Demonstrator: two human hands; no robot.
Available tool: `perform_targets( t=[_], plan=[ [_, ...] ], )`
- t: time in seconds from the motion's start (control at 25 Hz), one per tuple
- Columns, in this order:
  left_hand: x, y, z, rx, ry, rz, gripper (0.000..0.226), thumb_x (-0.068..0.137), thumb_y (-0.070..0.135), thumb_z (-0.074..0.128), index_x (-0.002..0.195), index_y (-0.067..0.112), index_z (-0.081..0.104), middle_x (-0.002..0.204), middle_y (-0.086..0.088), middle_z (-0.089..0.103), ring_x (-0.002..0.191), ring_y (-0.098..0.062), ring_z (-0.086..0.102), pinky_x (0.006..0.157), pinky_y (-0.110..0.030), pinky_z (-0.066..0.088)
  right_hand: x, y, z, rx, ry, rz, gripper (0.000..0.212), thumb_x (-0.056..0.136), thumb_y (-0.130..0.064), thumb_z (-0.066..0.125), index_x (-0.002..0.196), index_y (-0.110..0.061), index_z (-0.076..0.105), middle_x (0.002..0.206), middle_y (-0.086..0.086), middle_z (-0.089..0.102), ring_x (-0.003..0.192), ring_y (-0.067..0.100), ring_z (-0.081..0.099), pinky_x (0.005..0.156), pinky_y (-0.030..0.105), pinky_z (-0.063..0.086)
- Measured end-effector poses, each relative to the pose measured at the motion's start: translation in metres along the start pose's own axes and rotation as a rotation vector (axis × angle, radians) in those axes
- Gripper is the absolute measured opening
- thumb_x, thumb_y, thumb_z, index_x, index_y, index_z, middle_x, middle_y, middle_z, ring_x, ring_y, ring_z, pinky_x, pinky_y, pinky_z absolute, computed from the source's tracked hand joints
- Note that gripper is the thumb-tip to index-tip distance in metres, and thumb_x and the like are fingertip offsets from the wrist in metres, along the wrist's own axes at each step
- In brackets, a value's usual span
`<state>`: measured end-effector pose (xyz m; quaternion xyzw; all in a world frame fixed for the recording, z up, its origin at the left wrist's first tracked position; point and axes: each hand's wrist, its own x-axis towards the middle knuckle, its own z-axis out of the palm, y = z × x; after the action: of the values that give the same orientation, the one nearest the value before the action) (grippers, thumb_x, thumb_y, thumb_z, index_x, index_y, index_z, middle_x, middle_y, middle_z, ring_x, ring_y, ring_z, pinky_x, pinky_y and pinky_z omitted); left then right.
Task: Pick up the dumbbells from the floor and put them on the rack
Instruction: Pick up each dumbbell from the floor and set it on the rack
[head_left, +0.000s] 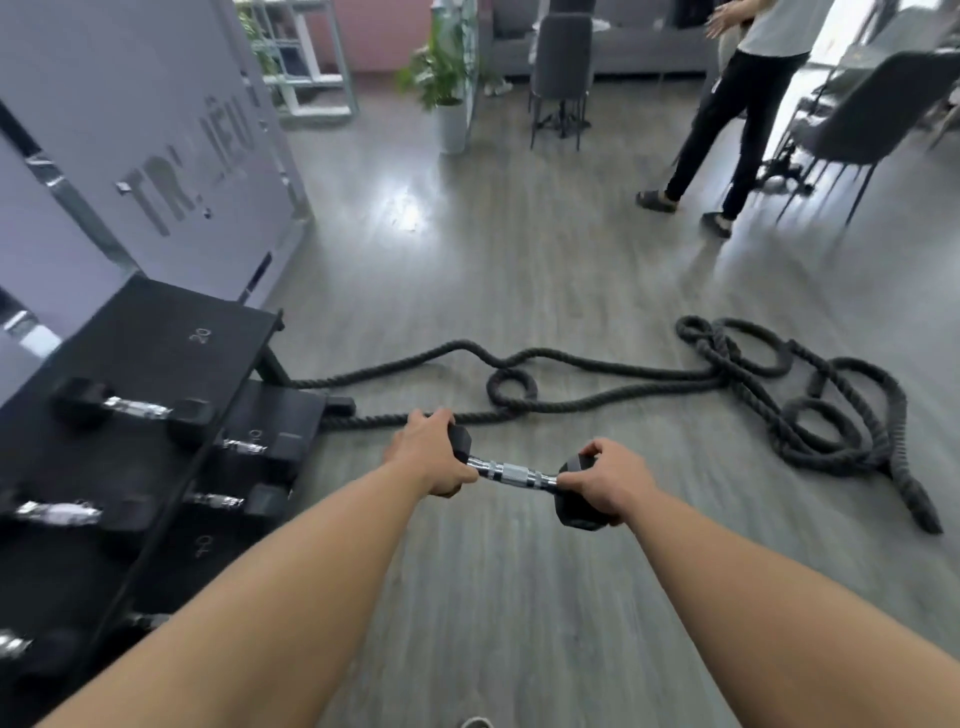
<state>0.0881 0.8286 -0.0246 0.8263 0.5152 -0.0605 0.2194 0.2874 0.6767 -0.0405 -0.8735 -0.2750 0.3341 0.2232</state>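
I hold a black hex dumbbell (511, 474) with a chrome handle out in front of me, above the grey floor. My left hand (428, 457) wraps its left head and my right hand (608, 480) grips its right head. The bar lies roughly level, tilted a little down to the right. The black tiered rack (156, 332) stands to my left, about an arm's width from the dumbbell. Several dumbbells lie on its shelves, one on the top tier (132, 410) and others lower (57, 512).
A thick black battle rope (769, 395) snakes across the floor ahead and piles up at the right. A grey wall panel (156, 130) stands behind the rack. A person (748, 104) walks at the far right among chairs (561, 67); a potted plant (449, 98) stands beyond.
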Motion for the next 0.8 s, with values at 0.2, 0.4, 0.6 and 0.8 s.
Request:
perform_targets(
  t=[0.2, 0.4, 0.6, 0.8],
  plan=[
    [-0.070, -0.067, -0.017, -0.014, 0.090, -0.168, 0.068, 0.061, 0.052, 0.082, 0.119, 0.031, 0.052, 0.113, -0.002, 0.046, 0.098, -0.030, 0.055, 0.087, -0.038, 0.049, -0.038, -0.036, 0.048, -0.040, -0.134, -0.122, 0.055, 0.058, -0.045, 0.088, 0.099, -0.019, 0.062, 0.085, 0.000, 0.059, 0.063, 0.023, 0.061, 0.053, 0.039, 0.061],
    [-0.186, -0.146, -0.018, -0.126, 0.218, -0.456, 0.062, 0.057, 0.049, 0.083, 0.112, 0.037, 0.056, 0.111, 0.000, 0.048, 0.096, -0.027, 0.057, 0.080, -0.037, 0.051, -0.102, -0.075, 0.112, -0.160, -0.305, -0.339, 0.058, 0.058, -0.046, 0.089, 0.101, -0.019, 0.061, 0.085, -0.001, 0.058, 0.067, 0.024, 0.062, 0.053, 0.046, 0.063],
    [-0.288, -0.225, -0.028, -0.185, 0.283, -0.640, 0.064, 0.062, 0.046, 0.083, 0.119, 0.037, 0.056, 0.117, 0.000, 0.050, 0.099, -0.026, 0.056, 0.085, -0.038, 0.051, -0.181, -0.116, 0.189, -0.221, -0.448, -0.455, 0.059, 0.054, -0.044, 0.089, 0.100, -0.022, 0.061, 0.085, 0.003, 0.061, 0.064, 0.028, 0.066, 0.045, 0.047, 0.061],
    [-0.371, -0.318, -0.047, -0.138, 0.306, -0.761, 0.094, 0.058, 0.046, 0.086, 0.142, 0.031, 0.046, 0.129, -0.001, 0.054, 0.114, -0.030, 0.060, 0.092, -0.041, 0.052, -0.264, -0.149, 0.278, -0.195, -0.597, -0.471, 0.050, 0.056, -0.046, 0.083, 0.093, -0.024, 0.057, 0.094, 0.005, 0.062, 0.065, 0.029, 0.068, 0.039, 0.041, 0.058]
  ],
)
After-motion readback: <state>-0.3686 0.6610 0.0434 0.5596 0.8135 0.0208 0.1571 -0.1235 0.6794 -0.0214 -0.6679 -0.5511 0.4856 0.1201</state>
